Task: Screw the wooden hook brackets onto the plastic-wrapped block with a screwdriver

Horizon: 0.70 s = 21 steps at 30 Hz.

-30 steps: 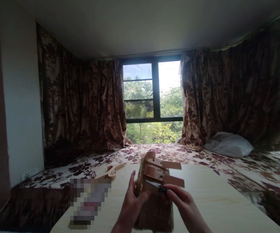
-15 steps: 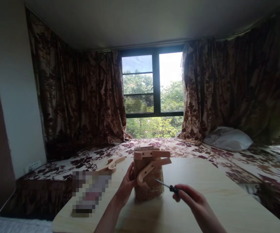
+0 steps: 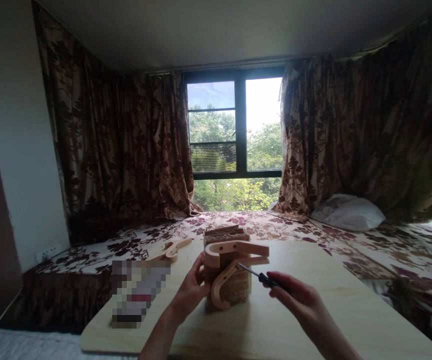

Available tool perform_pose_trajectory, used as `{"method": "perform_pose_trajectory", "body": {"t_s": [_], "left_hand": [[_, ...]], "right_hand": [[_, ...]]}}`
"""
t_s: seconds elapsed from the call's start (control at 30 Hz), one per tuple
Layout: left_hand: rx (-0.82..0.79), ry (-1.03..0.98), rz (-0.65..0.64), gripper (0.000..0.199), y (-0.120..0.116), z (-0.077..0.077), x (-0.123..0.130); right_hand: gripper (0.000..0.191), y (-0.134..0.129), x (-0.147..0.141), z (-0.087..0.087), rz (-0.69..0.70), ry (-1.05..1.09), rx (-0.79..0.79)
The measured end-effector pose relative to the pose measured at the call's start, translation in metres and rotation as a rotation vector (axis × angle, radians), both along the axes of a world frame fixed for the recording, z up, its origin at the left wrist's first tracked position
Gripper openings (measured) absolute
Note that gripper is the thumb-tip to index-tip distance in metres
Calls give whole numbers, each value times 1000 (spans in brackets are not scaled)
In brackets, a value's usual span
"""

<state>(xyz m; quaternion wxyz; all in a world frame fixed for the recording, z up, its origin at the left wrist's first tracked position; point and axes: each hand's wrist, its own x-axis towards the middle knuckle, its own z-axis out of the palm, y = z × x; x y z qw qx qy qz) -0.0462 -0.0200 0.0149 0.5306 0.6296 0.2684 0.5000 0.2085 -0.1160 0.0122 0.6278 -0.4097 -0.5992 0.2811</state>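
A brown, box-like block (image 3: 244,288) stands on the pale wooden table (image 3: 298,320). Against its near face are two curved wooden pieces, an upper one (image 3: 238,246) and a lower one (image 3: 220,285), with small dark holes or screws. My left hand (image 3: 191,290) is closed at the left side of the block, its thumb by the lower piece; the far fingers are partly hidden. My right hand (image 3: 298,297) grips a screwdriver (image 3: 266,280) by its dark handle. The shaft points up and left, its tip at the lower piece's upper part.
More curved wooden pieces (image 3: 173,251) lie at the table's back left. A blurred-out flat object (image 3: 141,295) rests nearer on the left. Behind are a flower-patterned cover (image 3: 186,226), a white bag (image 3: 349,212), curtains and a window.
The screwdriver tip has moved up and slightly left, onto the lower piece. The wooden pieces have shifted and turned a little, and my right hand has risen slightly.
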Motion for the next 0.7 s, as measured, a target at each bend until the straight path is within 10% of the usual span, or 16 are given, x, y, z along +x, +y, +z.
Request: {"method": "perform_pose_trajectory", "body": {"t_s": [0.37,0.7], "left_hand": [[18,76,3,71,-7,5,0],[-26,117,-20,76,-3,12,-5]], "right_hand": [[19,-9,-11,-11,-115,-139,30],[37,22,-19,13,-218,-130,159]]}}
